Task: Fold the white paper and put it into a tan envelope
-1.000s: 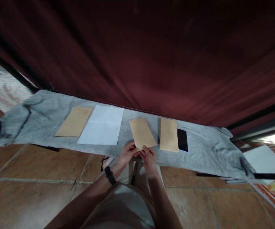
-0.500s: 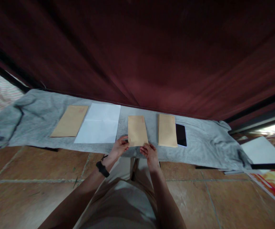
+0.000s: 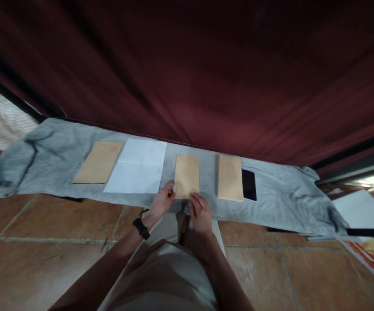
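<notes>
Brown paper envelope [image 3: 187, 175]: light, floppy, best pinched at near corners
left hand [image 3: 161, 202]: fingertips pinching near-left corner
right hand [image 3: 200, 212]: fingers flat on near edge

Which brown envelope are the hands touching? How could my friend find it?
Find the long grey cloth under the dark red curtain. Three brown envelopes lie on it; take the middle envelope, right of the white paper. Only it has the left hand and right hand at its near edge.
</notes>
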A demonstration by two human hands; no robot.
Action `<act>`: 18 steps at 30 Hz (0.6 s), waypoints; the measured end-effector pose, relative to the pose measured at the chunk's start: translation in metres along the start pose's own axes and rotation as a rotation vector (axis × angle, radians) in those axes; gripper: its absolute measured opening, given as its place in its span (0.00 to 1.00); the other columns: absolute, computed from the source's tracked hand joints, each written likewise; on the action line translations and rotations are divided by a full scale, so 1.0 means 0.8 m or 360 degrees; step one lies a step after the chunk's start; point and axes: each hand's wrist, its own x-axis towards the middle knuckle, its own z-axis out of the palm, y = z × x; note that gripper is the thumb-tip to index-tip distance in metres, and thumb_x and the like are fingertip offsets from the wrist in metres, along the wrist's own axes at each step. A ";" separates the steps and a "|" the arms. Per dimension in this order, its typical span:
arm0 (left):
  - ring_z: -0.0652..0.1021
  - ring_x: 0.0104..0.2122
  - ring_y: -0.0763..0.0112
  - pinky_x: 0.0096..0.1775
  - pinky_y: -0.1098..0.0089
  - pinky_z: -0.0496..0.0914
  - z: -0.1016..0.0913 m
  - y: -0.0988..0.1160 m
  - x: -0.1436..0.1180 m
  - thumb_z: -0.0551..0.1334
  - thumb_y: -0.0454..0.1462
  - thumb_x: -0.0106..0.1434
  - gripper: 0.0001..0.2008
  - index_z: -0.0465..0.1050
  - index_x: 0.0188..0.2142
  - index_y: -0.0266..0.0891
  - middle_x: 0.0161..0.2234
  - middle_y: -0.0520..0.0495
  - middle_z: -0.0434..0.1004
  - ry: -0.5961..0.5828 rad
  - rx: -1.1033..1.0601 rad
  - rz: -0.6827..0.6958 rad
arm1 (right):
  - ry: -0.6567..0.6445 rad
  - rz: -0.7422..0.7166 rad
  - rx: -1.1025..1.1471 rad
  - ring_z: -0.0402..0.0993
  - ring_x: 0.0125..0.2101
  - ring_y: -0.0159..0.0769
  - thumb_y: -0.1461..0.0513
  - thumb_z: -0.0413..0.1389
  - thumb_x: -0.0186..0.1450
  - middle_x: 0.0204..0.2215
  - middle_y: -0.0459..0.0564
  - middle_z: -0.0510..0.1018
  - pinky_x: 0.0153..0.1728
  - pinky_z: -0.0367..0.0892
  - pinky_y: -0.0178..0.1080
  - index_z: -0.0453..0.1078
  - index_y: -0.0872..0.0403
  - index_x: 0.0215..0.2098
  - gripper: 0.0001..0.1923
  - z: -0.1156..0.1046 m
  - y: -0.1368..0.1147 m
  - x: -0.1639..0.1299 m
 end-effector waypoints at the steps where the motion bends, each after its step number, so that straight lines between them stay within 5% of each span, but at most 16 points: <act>1: 0.75 0.23 0.67 0.30 0.70 0.66 -0.001 0.003 -0.002 0.59 0.33 0.63 0.18 0.71 0.53 0.39 0.24 0.54 0.75 0.0015 0.0111 0.0019 | -0.0057 -0.0096 -0.0071 0.68 0.62 0.43 0.62 0.47 0.74 0.60 0.56 0.75 0.65 0.61 0.50 0.72 0.53 0.60 0.20 0.003 0.001 -0.003; 5: 0.80 0.33 0.61 0.36 0.67 0.70 0.003 0.014 -0.019 0.55 0.33 0.68 0.16 0.72 0.53 0.38 0.35 0.44 0.81 0.0076 0.0590 0.0077 | -0.0164 -0.0280 -0.0268 0.61 0.67 0.42 0.63 0.46 0.75 0.65 0.56 0.69 0.68 0.55 0.52 0.66 0.55 0.65 0.23 0.009 0.009 -0.012; 9: 0.79 0.49 0.54 0.52 0.58 0.71 0.020 0.016 -0.047 0.51 0.33 0.72 0.18 0.72 0.56 0.36 0.50 0.35 0.78 0.0172 0.0929 0.0496 | -0.0167 -0.0299 -0.0339 0.61 0.67 0.43 0.64 0.46 0.74 0.66 0.57 0.69 0.68 0.57 0.53 0.65 0.55 0.67 0.24 0.009 0.012 -0.013; 12: 0.74 0.58 0.54 0.60 0.53 0.66 0.040 0.011 -0.065 0.51 0.35 0.73 0.20 0.70 0.60 0.35 0.58 0.35 0.75 0.0029 0.0978 0.0805 | -0.0190 -0.0298 -0.0347 0.61 0.67 0.43 0.66 0.45 0.73 0.66 0.59 0.68 0.68 0.55 0.53 0.64 0.57 0.68 0.26 0.009 0.011 -0.014; 18: 0.66 0.67 0.57 0.66 0.54 0.60 0.048 -0.007 -0.077 0.49 0.38 0.75 0.23 0.64 0.65 0.33 0.65 0.34 0.68 -0.0056 0.1017 0.0940 | -0.0209 -0.0314 -0.0393 0.59 0.68 0.44 0.64 0.45 0.74 0.66 0.59 0.68 0.68 0.54 0.55 0.60 0.56 0.70 0.27 0.006 0.012 -0.018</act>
